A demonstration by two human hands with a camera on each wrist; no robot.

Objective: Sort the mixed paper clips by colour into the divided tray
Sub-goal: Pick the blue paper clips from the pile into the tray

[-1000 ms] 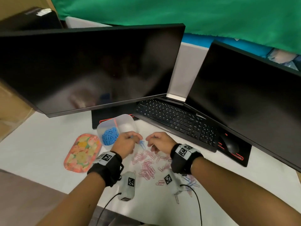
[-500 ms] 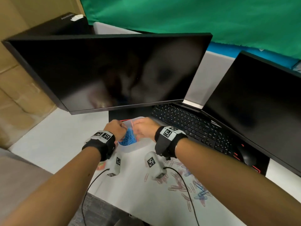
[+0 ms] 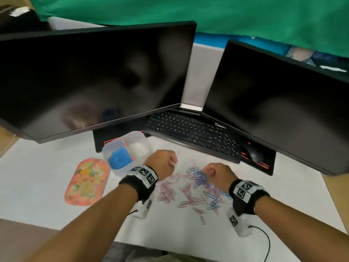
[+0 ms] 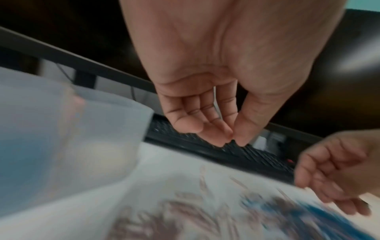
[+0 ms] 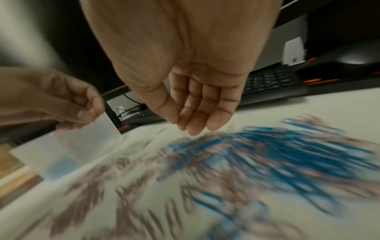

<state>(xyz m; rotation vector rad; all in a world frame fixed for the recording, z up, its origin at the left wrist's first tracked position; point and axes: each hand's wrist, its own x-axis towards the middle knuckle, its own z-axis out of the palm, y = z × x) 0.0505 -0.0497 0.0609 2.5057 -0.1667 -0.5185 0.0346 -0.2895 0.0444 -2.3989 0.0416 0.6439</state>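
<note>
White desk [image 3: 37, 176] under two dark monitors, keyboard [image 3: 190, 129] beyond my hands. The loose paper clips [image 3: 190, 191] lie scattered on the desk between and just below both hands, pink ones nearer my left hand [image 3: 162, 163], the blue cluster [image 3: 200, 176] right under my right hand [image 3: 217, 172]. The divided tray [image 3: 143, 138] sits up and left of my left hand, just beside it; blue clips [image 3: 120, 158] fill its near-left compartment, the other looks empty or nearly so. In the left wrist view my left hand [image 4: 207, 113] has fingers loosely curled, thumb and fingertips close together, nothing visible between them. In the right wrist view my right hand [image 5: 197, 104] is the same: fingers hanging down loosely, thumb near the fingertips, hovering just above the blue clips [image 5: 277, 154]; can't tell if a clip is caught at the tips, too blurred. Judgement: the right hand is better placed for the next blue grab and has to carry it left past the left hand; the left hand is closer to the tray and to the pink ones. Clips point every way, no common axis.
</note>
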